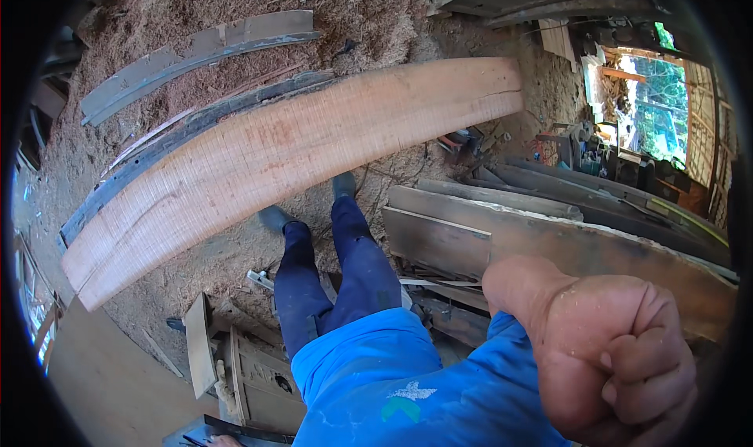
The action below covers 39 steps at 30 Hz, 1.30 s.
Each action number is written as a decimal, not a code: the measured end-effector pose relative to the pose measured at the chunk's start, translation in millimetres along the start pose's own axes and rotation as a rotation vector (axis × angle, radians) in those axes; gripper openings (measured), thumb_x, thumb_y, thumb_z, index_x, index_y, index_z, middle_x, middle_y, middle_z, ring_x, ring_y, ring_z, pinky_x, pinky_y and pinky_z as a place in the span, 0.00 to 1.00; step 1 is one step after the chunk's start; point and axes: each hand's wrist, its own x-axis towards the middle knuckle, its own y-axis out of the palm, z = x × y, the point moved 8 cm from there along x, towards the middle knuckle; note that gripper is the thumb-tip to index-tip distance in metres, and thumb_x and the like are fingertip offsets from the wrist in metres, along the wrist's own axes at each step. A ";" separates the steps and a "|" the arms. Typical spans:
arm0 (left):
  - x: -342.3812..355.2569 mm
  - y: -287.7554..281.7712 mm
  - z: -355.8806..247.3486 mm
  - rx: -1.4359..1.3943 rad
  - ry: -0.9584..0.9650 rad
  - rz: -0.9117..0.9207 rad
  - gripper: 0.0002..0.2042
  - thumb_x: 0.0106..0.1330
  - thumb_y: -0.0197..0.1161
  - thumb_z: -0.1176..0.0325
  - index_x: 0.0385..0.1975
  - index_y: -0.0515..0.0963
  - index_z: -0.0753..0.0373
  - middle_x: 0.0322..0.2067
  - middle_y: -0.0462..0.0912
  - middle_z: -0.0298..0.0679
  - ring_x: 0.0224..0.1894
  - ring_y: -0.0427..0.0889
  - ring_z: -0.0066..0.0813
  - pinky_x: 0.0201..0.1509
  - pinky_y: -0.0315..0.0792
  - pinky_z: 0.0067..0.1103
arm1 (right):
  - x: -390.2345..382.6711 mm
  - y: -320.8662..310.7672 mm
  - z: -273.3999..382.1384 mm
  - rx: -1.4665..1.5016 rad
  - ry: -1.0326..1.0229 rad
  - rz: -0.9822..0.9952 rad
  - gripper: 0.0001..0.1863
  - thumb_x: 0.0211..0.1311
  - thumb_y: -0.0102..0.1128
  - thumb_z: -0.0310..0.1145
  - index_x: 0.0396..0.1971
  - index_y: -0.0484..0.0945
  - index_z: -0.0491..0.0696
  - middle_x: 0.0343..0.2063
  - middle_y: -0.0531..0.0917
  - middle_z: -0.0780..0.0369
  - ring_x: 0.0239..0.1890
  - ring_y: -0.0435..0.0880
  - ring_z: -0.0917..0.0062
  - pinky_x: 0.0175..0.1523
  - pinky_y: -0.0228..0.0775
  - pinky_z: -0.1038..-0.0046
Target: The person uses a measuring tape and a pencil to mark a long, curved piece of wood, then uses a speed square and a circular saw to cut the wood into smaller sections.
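Observation:
My right hand (604, 353) is raised close to the camera at lower right in a tight fist, with nothing visible in it. My left hand (223, 441) barely shows at the bottom edge, beside a dark metal object (200, 435); its grip cannot be made out. In front of my boots lies a long, curved pale wooden plank (290, 141) with cracks along it, a dark weathered board (139, 165) along its far edge. A grey curved board (196, 59) rests farther off on shavings.
Several dark boards (549, 219) lean in a stack to my right. Short wood pieces (200, 345) lie by my left leg, and a broad sheet (110, 368) at lower left. A dark tool (459, 141) sits near the plank's right end. A bright opening (651, 102) is at upper right.

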 end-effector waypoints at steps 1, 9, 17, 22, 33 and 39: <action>4.8 9.0 1.8 0.029 -0.020 0.036 0.30 0.65 0.60 0.51 0.67 0.65 0.51 0.57 0.75 0.52 0.56 0.76 0.56 0.54 0.72 0.47 | 0.8 1.5 -1.6 -0.001 -0.011 -0.010 0.30 0.65 0.62 0.42 0.63 0.60 0.62 0.48 0.72 0.74 0.52 0.72 0.88 0.53 0.75 0.77; 37.0 22.0 48.9 0.240 -0.074 0.019 0.24 0.68 0.58 0.58 0.65 0.69 0.47 0.59 0.74 0.43 0.59 0.75 0.48 0.56 0.71 0.45 | -3.6 -3.1 -17.3 -0.120 -0.094 -0.346 0.06 0.68 0.56 0.49 0.41 0.77 0.69 0.44 0.76 0.75 0.47 0.71 0.88 0.52 0.65 0.79; -17.6 -49.6 -154.4 -0.042 0.704 -0.590 0.21 0.66 0.60 0.60 0.60 0.74 0.49 0.57 0.75 0.44 0.59 0.74 0.47 0.58 0.69 0.44 | -53.2 -43.4 -34.7 0.106 -0.255 -0.823 0.12 0.66 0.60 0.39 0.48 0.74 0.59 0.35 0.77 0.72 0.37 0.76 0.86 0.43 0.72 0.80; -171.7 -89.1 -376.2 -0.506 1.198 -0.320 0.20 0.61 0.63 0.72 0.55 0.76 0.64 0.55 0.75 0.51 0.60 0.73 0.50 0.61 0.68 0.40 | -73.6 -51.4 -35.0 0.429 -0.408 -0.660 0.26 0.63 0.63 0.29 0.61 0.69 0.54 0.33 0.77 0.70 0.35 0.81 0.86 0.42 0.82 0.83; -547.1 -87.7 -707.0 -0.657 1.813 0.071 0.21 0.67 0.61 0.64 0.60 0.72 0.57 0.60 0.71 0.50 0.63 0.69 0.51 0.66 0.63 0.39 | -237.7 -78.6 -77.8 -1.118 0.132 0.092 0.26 0.73 0.39 0.52 0.53 0.72 0.46 0.30 0.76 0.71 0.31 0.76 0.84 0.38 0.71 0.83; -681.3 -45.2 -753.0 -0.552 1.920 0.101 0.25 0.69 0.58 0.56 0.65 0.68 0.56 0.68 0.64 0.50 0.71 0.61 0.50 0.73 0.55 0.40 | -283.2 -139.0 -171.8 -0.175 0.130 -0.437 0.22 0.70 0.44 0.48 0.51 0.72 0.45 0.33 0.77 0.68 0.36 0.76 0.81 0.43 0.70 0.79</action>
